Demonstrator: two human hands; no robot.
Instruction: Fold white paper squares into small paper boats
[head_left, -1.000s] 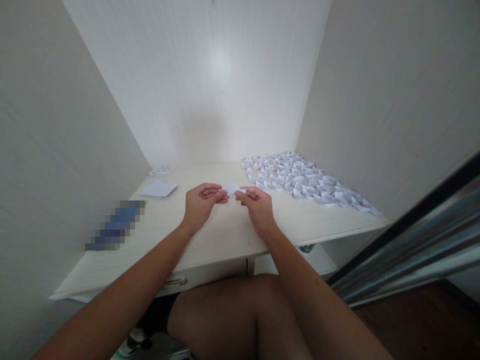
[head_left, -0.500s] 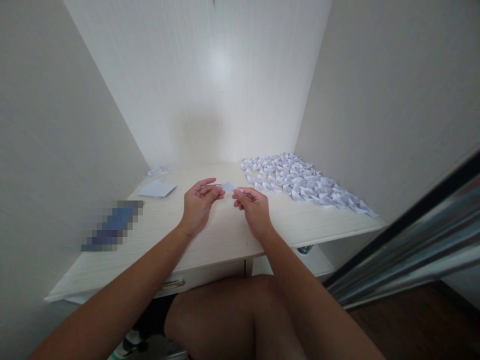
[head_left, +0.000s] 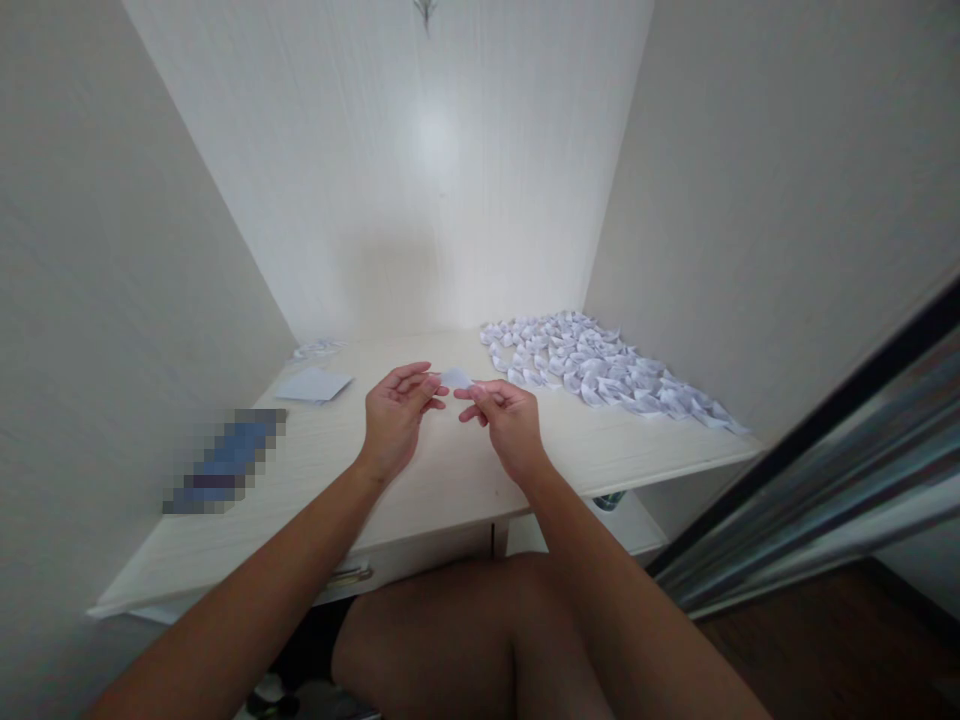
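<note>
A small white piece of paper point(head_left: 455, 379) is held up between my two hands, above the middle of the desk point(head_left: 450, 480). My left hand point(head_left: 399, 408) pinches its left side with thumb and fingers. On the right side, my right hand point(head_left: 506, 415) grips it between thumb and forefinger, the other fingers curled below. Part of the paper is hidden behind my fingertips. To the left of my left hand lies a stack of white paper sheets point(head_left: 313, 384). Right of my right hand spreads a large heap of folded white paper pieces point(head_left: 600, 365).
Small white paper bits point(head_left: 319, 349) lie at the back left corner. A blurred-out blue object point(head_left: 232, 460) rests near the desk's left edge. Walls close in the desk at back and sides. A drawer handle point(head_left: 350, 577) sits under the front edge, above my legs.
The view has tilted up slightly, so the desk sits a little lower. Both hands keep hold of the paper in nearly the same place, with small finger shifts.
</note>
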